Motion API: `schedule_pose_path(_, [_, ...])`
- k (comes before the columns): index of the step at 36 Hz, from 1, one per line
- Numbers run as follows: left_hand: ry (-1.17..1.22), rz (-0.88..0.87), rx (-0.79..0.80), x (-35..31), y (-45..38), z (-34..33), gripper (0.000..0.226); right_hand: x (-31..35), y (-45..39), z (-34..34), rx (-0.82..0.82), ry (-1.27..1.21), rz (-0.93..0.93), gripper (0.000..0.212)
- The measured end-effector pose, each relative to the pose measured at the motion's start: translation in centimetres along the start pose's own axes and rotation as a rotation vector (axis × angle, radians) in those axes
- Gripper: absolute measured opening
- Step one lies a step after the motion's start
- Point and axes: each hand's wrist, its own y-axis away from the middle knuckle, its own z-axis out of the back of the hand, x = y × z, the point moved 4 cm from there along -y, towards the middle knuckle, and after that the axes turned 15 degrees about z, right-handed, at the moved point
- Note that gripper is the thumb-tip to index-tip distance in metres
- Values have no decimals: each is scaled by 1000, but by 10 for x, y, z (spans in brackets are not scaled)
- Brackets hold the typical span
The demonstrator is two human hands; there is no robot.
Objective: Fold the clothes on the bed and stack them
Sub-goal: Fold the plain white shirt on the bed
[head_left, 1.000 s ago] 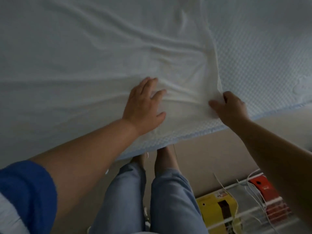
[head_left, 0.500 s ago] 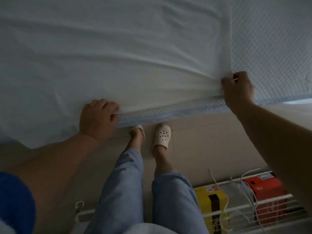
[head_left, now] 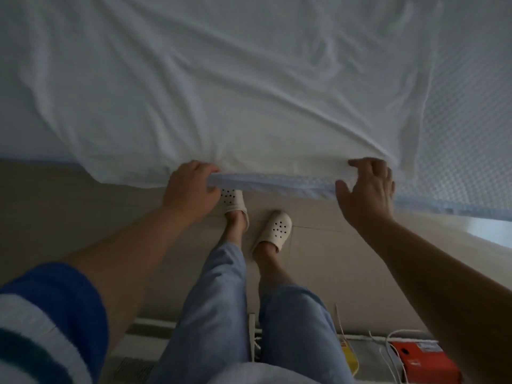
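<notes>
The left hand (head_left: 191, 189) is seen at the near edge of the bed, its fingers curled over the hem of a white garment (head_left: 221, 92) and gripping it where the cloth hangs just past the mattress edge. The right hand (head_left: 365, 189) is held further along the same hem, fingers spread and relaxed, with only the fingertips (head_left: 353, 162) laid on the cloth; nothing is clasped by it. The garment is spread wide over the bed, covering most of the mattress in view, rumpled into long soft ridges that run toward the right hand. The bed's dimpled, quilted cover (head_left: 471, 106) with a pale blue edge is left bare at the right. The cloth is judged to be light, thin and limp: it will sag, wrinkle and slide easily on the cover, and no shape will be kept unless it is smoothed flat. The hem corners are judged the best places for a hold, one in each hand, so that the fabric can be pulled taut before a fold is made. Below the bed, the person's jeans (head_left: 221, 314) and perforated cream slippers (head_left: 274, 230) are seen on a pale floor (head_left: 55, 203), with an orange box (head_left: 424, 358) on a wire rack at the lower right.
</notes>
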Motion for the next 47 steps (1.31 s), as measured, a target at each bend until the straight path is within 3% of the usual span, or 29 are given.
schedule_pose_path(3, [114, 133, -102, 29, 17, 17, 31, 46, 11, -27, 156, -76, 85, 41])
schedule_pose_path(7, [238, 397, -111, 92, 22, 34, 30, 100, 18, -63, 323, -172, 116, 38])
schedule_pose_path(11, [516, 848, -99, 163, 10, 43, 38, 145, 15, -105, 453, -312, -17, 38])
schedule_pose_path(13, [648, 968, -97, 192, -1, 43, 42, 164, 10, -127, 469, -373, -110, 43])
schedule_pose_path(15, [724, 960, -60, 212, -18, 43, 48, 180, 1, -146, 429, -444, -186, 52])
schedule_pose_path(17, [849, 877, -28, 222, -36, 46, 38, 198, -9, -161, 369, -539, -256, 54])
schedule_pose_path(19, [1005, 844, 7, 225, -49, 49, 25, 214, -16, -173, 334, -631, -336, 42])
schedule_pose_path(21, [1096, 886, 31, 230, -57, 48, 34, 228, -20, -183, 279, -702, -420, 26])
schedule_pose_path(23, [1102, 893, 46, 233, -61, 46, 45, 241, -20, -190, 230, -721, -455, 31])
schedule_pose_path(25, [1085, 835, -9, 239, -64, 47, 36, 248, -18, -195, 207, -715, -485, 28])
schedule_pose_path(29, [1000, 799, -150, 263, -58, 54, 27, 257, -9, -202, 288, -576, -497, 22])
schedule_pose_path(34, [936, 745, 57, 286, -60, 55, 29, 277, -7, -195, 508, -303, -475, 28])
schedule_pose_path(36, [903, 721, 56, 294, -66, 65, 24, 290, -14, -186, 592, -244, -453, 30])
schedule_pose_path(40, [817, 743, -134, 306, -88, 99, 9, 326, -44, -163, 613, -197, -288, 18])
schedule_pose_path(42, [790, 682, -181, 303, -105, 116, 16, 352, -72, -155, 572, -200, -149, 17])
schedule_pose_path(47, [753, 655, -108, 298, -153, 138, 42, 428, -176, -154, 429, -145, 165, 16])
